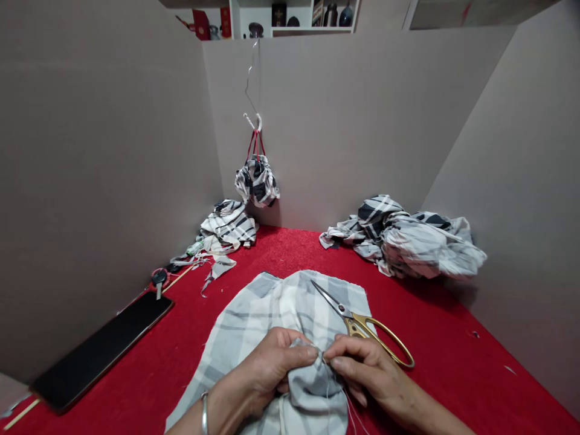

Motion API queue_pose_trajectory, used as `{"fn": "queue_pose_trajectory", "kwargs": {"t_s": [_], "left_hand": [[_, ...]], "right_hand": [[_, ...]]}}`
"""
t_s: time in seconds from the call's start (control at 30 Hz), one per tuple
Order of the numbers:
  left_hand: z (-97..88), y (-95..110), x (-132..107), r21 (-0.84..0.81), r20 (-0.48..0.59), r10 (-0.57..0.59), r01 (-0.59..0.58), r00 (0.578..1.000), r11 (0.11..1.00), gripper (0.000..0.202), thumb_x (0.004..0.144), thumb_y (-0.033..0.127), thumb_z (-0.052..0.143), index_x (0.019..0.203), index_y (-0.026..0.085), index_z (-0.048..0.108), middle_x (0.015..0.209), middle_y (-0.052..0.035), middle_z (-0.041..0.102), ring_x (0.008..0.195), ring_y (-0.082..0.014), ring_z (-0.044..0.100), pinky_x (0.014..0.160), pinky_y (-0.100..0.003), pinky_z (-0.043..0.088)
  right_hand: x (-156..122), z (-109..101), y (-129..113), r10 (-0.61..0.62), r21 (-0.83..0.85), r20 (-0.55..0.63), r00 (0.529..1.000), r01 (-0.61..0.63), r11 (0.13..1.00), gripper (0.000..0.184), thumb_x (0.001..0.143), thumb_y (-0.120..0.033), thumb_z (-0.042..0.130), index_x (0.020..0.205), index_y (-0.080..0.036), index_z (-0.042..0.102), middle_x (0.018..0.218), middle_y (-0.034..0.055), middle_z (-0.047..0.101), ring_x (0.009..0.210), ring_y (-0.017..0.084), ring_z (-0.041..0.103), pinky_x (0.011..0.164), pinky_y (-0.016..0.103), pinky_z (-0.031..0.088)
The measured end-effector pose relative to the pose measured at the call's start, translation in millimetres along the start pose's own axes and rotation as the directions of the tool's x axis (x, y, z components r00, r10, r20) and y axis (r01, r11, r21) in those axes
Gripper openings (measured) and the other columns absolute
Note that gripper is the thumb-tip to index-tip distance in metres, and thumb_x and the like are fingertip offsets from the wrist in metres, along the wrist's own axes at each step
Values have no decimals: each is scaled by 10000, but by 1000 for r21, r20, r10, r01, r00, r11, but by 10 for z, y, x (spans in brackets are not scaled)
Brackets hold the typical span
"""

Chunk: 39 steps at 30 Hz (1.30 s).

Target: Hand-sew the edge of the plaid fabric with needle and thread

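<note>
A grey-and-white checked cloth (pixel 258 302) lies spread before me, its near part bunched up. My left hand (pixel 278 362), with a silver bangle at the wrist, is closed round a gathered fold, thumb on top. Touching the same fold, my right hand (pixel 362 368) pinches thumb and forefinger together; what sits between the tips is too small to make out. Pale thread (pixel 328 386) trails down from the pinch over the cloth. Gold-handled scissors (pixel 353 317) rest on the cloth just beyond my right hand, blades pointing away to the left.
Red cloth (pixel 290 244) covers the table between grey partitions. Checked fabric heaps lie at back right (pixel 408 238) and back left (pixel 229 223). A gathered checked bag (pixel 257 178) hangs from a hook (pixel 258 122). At left are a phone (pixel 104 350) and a key (pixel 159 284).
</note>
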<state>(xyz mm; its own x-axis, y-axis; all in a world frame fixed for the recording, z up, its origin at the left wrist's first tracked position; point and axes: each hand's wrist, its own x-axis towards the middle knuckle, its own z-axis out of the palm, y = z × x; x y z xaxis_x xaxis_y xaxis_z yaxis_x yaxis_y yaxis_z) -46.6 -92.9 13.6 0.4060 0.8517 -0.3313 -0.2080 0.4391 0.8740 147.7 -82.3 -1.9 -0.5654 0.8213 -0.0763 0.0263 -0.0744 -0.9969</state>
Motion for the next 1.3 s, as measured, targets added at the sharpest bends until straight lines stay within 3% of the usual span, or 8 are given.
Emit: {"fn": "queue_pose_trajectory", "kwargs": {"t_s": [0.27, 1.03, 1.1, 1.17, 1.3], "left_hand": [[5, 68, -39, 50, -108, 83, -78, 991, 996, 201, 663, 306, 670, 673, 133, 569, 422, 83, 386, 340, -30, 217, 343, -193, 109], [17, 79, -43, 63, -113, 77, -70, 991, 996, 198, 664, 311, 663, 665, 135, 573, 402, 93, 375, 345, -37, 214, 358, -186, 136], [12, 73, -43, 88, -126, 97, -86, 987, 992, 196, 662, 310, 664, 670, 129, 588, 419, 83, 400, 361, -40, 243, 376, -182, 175], [10, 75, -46, 146, -154, 143, -121, 978, 982, 197, 649, 303, 670, 664, 117, 608, 465, 53, 460, 408, -53, 319, 416, -182, 240], [48, 88, -58, 331, -223, 264, -182, 938, 926, 192, 628, 287, 667, 627, 96, 643, 543, 8, 528, 527, -96, 410, 507, -204, 315]], "right_hand": [[-8, 7, 34, -27, -32, -28, 999, 26, 999, 283, 831, -400, 569, 917, -140, 640, 470, -82, 396, 354, 43, 321, 356, 168, 183], [-16, 38, -40, -35, -95, -18, 999, 33, 995, 245, 842, -377, 545, 895, -166, 657, 496, -78, 389, 364, 45, 312, 362, 175, 187], [-19, 47, -68, -45, -134, -31, 999, 41, 990, 253, 849, -382, 529, 896, -170, 657, 532, -67, 412, 383, 54, 326, 372, 180, 208], [-23, 56, -91, -91, -225, -53, 994, 77, 971, 248, 862, -368, 506, 899, -173, 655, 625, -32, 487, 480, 87, 427, 440, 194, 305], [-19, 111, -88, -246, -488, -91, 965, 172, 856, 246, 888, -309, 439, 783, -161, 604, 738, 25, 552, 706, 170, 526, 643, 268, 395]]}}
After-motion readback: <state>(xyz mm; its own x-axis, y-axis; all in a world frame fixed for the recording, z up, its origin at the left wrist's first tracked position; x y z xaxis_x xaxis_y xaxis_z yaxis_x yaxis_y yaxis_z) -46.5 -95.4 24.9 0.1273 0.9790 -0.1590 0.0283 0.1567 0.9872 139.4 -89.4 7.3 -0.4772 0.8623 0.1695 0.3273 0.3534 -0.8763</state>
